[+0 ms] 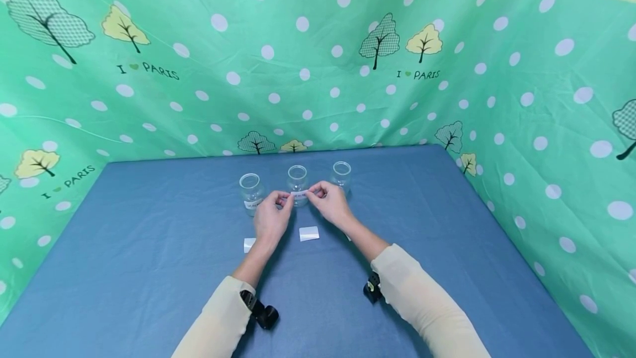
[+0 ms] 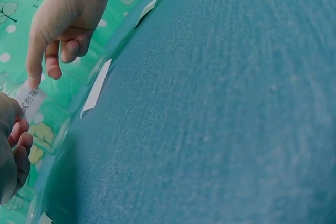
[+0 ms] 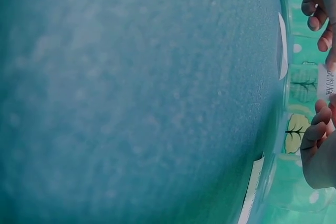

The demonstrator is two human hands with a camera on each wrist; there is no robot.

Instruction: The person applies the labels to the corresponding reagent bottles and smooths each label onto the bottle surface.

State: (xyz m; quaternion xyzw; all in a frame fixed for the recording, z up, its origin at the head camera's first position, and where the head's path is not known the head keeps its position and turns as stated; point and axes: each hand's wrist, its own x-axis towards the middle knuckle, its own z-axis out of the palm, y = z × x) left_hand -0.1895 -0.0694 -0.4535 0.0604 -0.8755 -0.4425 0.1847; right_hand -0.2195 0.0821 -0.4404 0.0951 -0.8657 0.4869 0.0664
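Note:
A small white label [image 1: 300,195] with dark printed characters is stretched between both hands at the front of the middle glass jar [image 1: 297,177]. The left hand [image 1: 272,217] pinches its left end. At the other end, thumb and fingertips of the right hand [image 1: 330,201] hold it. The left wrist view shows the printed label [image 2: 32,99] between the two hands, overlapping the clear glass. To the left stands a glass jar [image 1: 250,182] bearing a similar white label [image 1: 250,204]. Another glass jar [image 1: 342,170] stands on the right, partly hidden by the right hand.
White paper pieces lie on the blue tablecloth [image 1: 149,247]: one piece [image 1: 309,233] before the middle jar, another [image 1: 249,245] by the left forearm. A third strip [image 3: 252,190] is mostly covered by the right arm in the head view. A green dotted curtain [image 1: 303,70] surrounds the table.

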